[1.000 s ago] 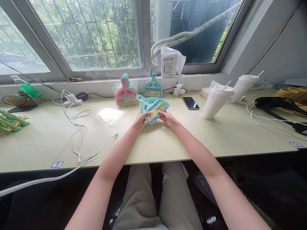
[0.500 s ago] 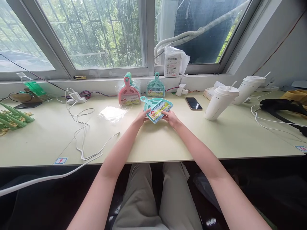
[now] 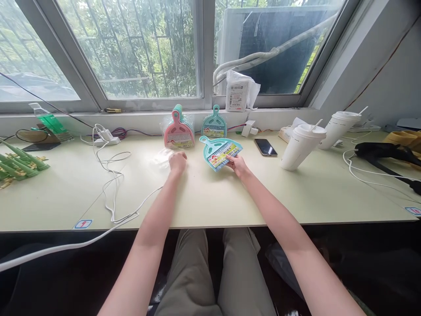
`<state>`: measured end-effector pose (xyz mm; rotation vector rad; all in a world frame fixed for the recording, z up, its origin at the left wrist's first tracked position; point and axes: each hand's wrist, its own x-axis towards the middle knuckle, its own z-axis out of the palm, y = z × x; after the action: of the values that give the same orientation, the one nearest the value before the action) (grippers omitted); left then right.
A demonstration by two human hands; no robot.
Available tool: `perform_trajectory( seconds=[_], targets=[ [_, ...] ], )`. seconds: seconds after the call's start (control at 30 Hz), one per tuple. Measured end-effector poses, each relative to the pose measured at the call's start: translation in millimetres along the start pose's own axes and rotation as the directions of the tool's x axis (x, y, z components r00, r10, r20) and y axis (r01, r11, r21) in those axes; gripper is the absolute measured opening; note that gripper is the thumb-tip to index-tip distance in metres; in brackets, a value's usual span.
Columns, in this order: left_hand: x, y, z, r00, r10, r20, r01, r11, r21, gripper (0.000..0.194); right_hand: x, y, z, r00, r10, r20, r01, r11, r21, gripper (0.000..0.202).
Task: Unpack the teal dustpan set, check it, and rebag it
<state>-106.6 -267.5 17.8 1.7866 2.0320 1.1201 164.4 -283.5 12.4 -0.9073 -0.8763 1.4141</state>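
Note:
My right hand (image 3: 239,166) grips the lower right edge of a teal dustpan (image 3: 219,151) with a brush set in it and a colourful label card across the front. The dustpan is tilted and held above the table, handle toward the upper left. My left hand (image 3: 178,162) is closed at the right edge of a clear plastic bag (image 3: 160,159), its fingertips largely hidden. Behind it stands a row of wrapped dustpan sets, a pink dustpan (image 3: 178,131) at the front. Another teal dustpan (image 3: 215,123) leans upright against the wall under the window.
A phone (image 3: 265,147) lies to the right, near two white cups (image 3: 301,147) with straws. White cables (image 3: 113,193) cross the table on the left. Green folded leaf-like pieces (image 3: 23,164) lie at far left. A wrapped pack (image 3: 238,94) stands on the sill.
My left hand has let go of the dustpan and moved left to the plastic bag, which now looks more bunched. The right hand alone keeps the dustpan, shifted slightly right.

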Motion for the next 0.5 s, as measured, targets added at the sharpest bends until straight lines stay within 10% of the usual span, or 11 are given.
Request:
perform_trajectory(
  seconds=[0.2, 0.5],
  targets=[
    [-11.7, 30.3, 14.4, 0.908, 0.385, 0.167, -0.407, 0.905, 0.126, 0.037, 1.5, -2.7, -2.8, 0.998, 0.004, -0.066, -0.002, 0.999, 0.036, 0.008],
    [-10.7, 17.8, 12.3, 0.979, 0.196, 0.049, -0.202, 0.945, 0.257, 0.030, 3.7, -10.6, -6.2, 0.999, 0.012, -0.034, -0.010, 0.998, 0.060, 0.012]
  ],
)
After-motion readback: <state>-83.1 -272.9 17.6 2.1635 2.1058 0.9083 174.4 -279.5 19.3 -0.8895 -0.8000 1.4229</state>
